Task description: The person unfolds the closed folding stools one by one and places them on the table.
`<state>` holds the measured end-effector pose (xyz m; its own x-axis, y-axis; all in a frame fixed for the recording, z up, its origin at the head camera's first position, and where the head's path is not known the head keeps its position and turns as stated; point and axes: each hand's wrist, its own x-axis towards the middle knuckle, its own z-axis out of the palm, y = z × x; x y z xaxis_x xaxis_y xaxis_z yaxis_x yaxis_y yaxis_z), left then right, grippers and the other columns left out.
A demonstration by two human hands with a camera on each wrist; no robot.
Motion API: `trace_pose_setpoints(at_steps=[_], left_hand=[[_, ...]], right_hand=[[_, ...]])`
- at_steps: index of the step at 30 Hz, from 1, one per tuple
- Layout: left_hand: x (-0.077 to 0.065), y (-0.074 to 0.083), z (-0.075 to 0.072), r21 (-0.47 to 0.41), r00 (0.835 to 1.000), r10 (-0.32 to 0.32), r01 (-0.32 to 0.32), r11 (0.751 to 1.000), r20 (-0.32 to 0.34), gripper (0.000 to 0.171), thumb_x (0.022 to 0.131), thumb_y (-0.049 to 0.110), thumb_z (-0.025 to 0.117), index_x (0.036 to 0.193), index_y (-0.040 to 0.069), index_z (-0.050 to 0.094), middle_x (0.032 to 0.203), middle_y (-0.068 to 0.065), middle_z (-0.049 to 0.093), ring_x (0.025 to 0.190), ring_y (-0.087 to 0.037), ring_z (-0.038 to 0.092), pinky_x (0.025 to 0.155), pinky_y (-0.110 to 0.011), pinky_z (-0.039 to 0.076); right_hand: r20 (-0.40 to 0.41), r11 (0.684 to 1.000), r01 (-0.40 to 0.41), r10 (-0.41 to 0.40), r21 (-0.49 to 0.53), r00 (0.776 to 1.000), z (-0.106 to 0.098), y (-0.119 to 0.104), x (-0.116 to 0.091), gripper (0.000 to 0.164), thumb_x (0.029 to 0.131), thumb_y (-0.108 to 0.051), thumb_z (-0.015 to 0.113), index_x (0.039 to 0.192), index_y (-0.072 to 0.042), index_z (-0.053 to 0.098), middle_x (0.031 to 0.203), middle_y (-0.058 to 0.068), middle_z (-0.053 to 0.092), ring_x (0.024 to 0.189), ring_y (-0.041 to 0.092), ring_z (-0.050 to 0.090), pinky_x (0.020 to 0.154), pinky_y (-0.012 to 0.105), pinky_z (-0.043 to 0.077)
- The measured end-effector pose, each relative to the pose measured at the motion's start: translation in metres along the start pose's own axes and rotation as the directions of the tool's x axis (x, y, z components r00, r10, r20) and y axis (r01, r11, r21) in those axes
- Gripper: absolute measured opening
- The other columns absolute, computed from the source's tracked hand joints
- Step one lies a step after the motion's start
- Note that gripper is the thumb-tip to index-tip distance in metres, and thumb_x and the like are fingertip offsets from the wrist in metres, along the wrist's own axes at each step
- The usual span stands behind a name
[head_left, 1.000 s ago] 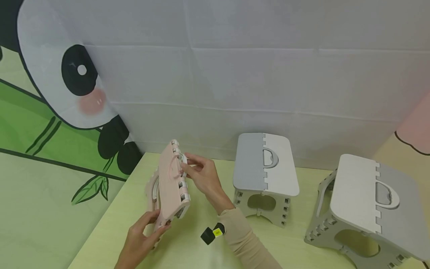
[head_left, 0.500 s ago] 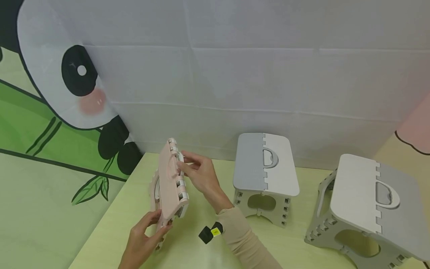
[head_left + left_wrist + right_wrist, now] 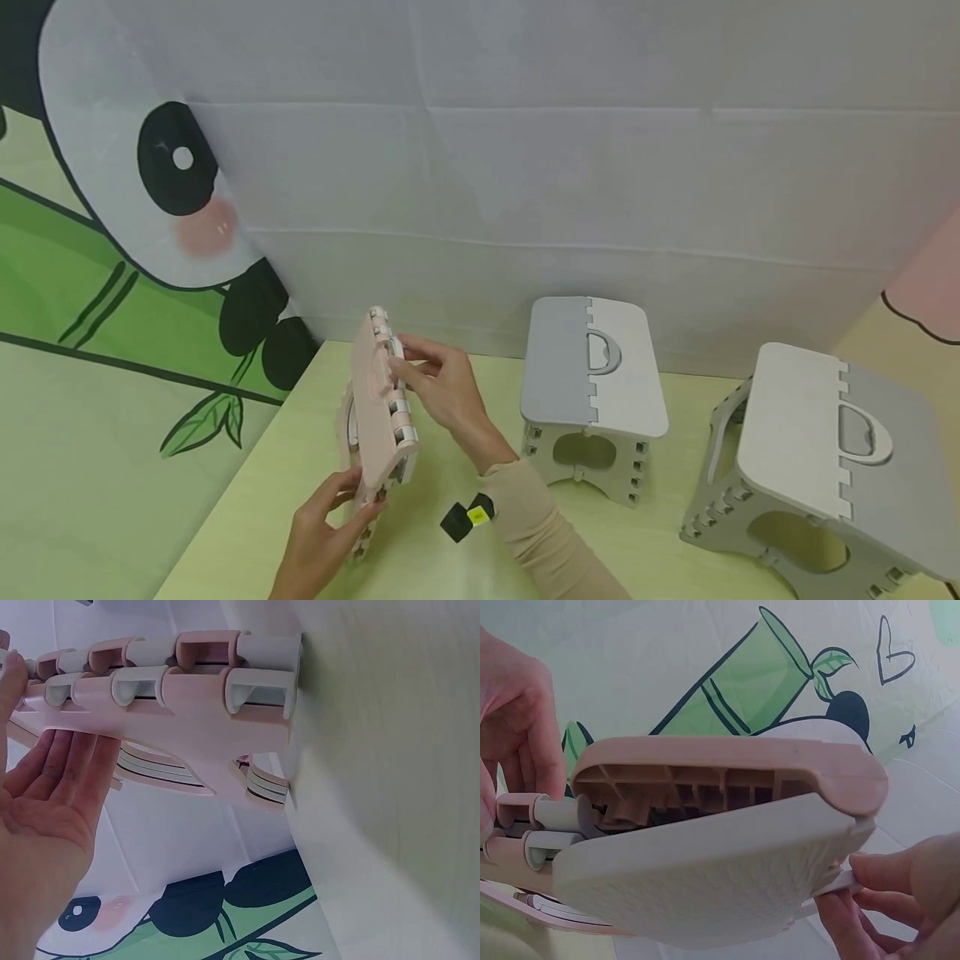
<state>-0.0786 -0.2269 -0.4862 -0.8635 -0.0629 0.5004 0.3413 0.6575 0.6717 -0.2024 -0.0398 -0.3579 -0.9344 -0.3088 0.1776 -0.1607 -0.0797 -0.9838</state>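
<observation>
A folded pink and white step stool [image 3: 372,400] stands on edge on the pale green table [image 3: 420,567], held by both hands. My right hand [image 3: 438,387] grips its upper hinge edge, fingers curled over the white knuckles. My left hand [image 3: 322,525] pinches the lower corner between thumb and fingers. In the left wrist view the left hand [image 3: 45,810] lies along the side of the stool [image 3: 187,712]. The right wrist view looks at the stool's end [image 3: 727,825], with the right hand [image 3: 517,727] at its left and the left hand's fingertips [image 3: 900,892] at its lower right.
Two unfolded grey and white step stools stand on the table, one in the middle [image 3: 592,375] and one at the right [image 3: 825,450]. A small black device with a yellow label [image 3: 468,517] sits by my right wrist. A panda backdrop [image 3: 165,183] hangs behind.
The pink stool has turned a little more edge-on and shifted slightly left and up. Both hands kept their hold and moved with it.
</observation>
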Motion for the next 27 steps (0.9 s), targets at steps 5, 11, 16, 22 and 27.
trace_pose_setpoints(at_steps=[5,11,16,22,27], left_hand=[[-0.001,0.0,0.002,-0.015,1.0,-0.012,0.012,1.0,-0.013,0.048,0.075,-0.005,0.088,0.117,0.01,0.069,0.114,0.003,0.07,0.104,-0.001,0.065,0.083,-0.025,0.061],[-0.001,0.002,0.003,-0.035,1.0,-0.016,0.015,0.999,-0.02,0.048,0.075,-0.006,0.088,0.116,0.008,0.068,0.114,0.003,0.069,0.104,-0.002,0.065,0.084,-0.028,0.061],[-0.001,0.004,0.005,-0.038,0.999,-0.041,0.04,0.998,-0.02,0.046,0.077,-0.004,0.087,0.117,0.009,0.068,0.114,0.004,0.07,0.104,-0.003,0.065,0.084,-0.029,0.062],[-0.002,0.007,0.009,-0.026,0.996,-0.092,0.092,0.995,-0.009,0.045,0.08,0.0,0.087,0.118,0.009,0.067,0.112,0.004,0.07,0.103,-0.006,0.066,0.084,-0.029,0.061],[-0.001,0.009,0.011,-0.033,0.996,-0.093,0.092,0.995,-0.009,0.046,0.08,0.0,0.087,0.12,0.009,0.067,0.112,0.004,0.07,0.103,-0.006,0.066,0.084,-0.028,0.061]], right_hand=[[0.005,1.0,0.0,0.0,-0.015,1.0,0.002,-0.002,0.001,0.042,0.099,-0.022,0.073,0.138,-0.011,0.066,0.117,0.004,0.07,0.095,0.012,0.071,0.086,0.032,0.061],[0.006,1.0,0.003,-0.003,-0.023,1.0,0.003,-0.003,0.0,0.041,0.099,-0.023,0.072,0.138,-0.012,0.067,0.117,0.003,0.07,0.095,0.011,0.07,0.086,0.032,0.061],[0.005,0.999,0.012,-0.012,-0.045,1.0,0.003,-0.005,0.001,0.039,0.099,-0.025,0.073,0.136,-0.014,0.069,0.116,0.001,0.071,0.093,0.009,0.07,0.079,0.025,0.059],[0.017,0.997,0.022,-0.021,-0.067,1.0,0.003,-0.006,0.002,0.037,0.099,-0.027,0.073,0.135,-0.017,0.07,0.116,-0.002,0.072,0.093,0.007,0.069,0.076,0.023,0.053],[0.032,0.998,0.033,-0.031,-0.06,0.999,0.003,-0.007,0.002,0.037,0.099,-0.026,0.073,0.135,-0.017,0.07,0.116,-0.002,0.072,0.093,0.008,0.069,0.074,0.023,0.052]])
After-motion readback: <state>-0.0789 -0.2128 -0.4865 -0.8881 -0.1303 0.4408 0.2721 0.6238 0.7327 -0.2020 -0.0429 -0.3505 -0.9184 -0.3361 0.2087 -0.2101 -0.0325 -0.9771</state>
